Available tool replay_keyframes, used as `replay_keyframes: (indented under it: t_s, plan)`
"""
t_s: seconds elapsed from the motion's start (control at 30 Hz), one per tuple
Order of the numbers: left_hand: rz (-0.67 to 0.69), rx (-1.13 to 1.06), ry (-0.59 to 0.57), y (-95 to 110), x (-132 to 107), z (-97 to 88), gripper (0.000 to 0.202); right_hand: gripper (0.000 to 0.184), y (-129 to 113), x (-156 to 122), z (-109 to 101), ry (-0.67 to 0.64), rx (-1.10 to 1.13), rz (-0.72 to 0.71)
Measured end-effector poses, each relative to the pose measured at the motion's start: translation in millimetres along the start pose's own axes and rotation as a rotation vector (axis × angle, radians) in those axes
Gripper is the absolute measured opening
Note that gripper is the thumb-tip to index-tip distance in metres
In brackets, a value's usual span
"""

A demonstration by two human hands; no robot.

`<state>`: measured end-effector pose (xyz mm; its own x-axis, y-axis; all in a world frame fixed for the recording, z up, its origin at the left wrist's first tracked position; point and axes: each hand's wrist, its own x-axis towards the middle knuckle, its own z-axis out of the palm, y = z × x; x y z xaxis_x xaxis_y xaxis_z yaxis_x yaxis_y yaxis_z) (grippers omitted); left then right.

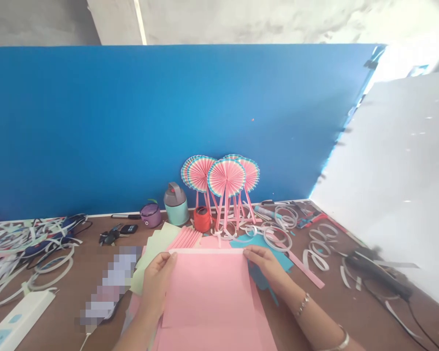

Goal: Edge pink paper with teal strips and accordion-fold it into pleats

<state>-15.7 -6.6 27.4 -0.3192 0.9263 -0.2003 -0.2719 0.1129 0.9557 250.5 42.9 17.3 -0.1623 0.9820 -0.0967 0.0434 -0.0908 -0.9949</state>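
Note:
A pink paper sheet lies on the brown table in front of me, its far edge turned up into a narrow fold. My left hand pinches the fold's left corner. My right hand pinches the right corner. Under the sheet lie more pink sheets, pale green sheets and a blue piece. A folded pink accordion strip lies just beyond the sheet.
Several finished pink paper fans lean on the blue partition. Near them stand a red tape roll, a teal bottle and a purple cup. Paper-strip scraps lie left and right; a power strip front left, a glue gun right.

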Motion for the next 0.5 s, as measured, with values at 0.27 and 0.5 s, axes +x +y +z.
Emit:
replay_keyframes:
  t_s: [0.27, 0.5]
  plan:
    - [0.037, 0.047, 0.057, -9, 11, -6.0, 0.039, 0.029, 10, 2, 1, -0.029, 0.057, -0.018]
    - [0.043, 0.070, 0.114, -8, 15, -8.6, 0.043, 0.023, 11, 3, 4, -0.025, 0.112, -0.047]
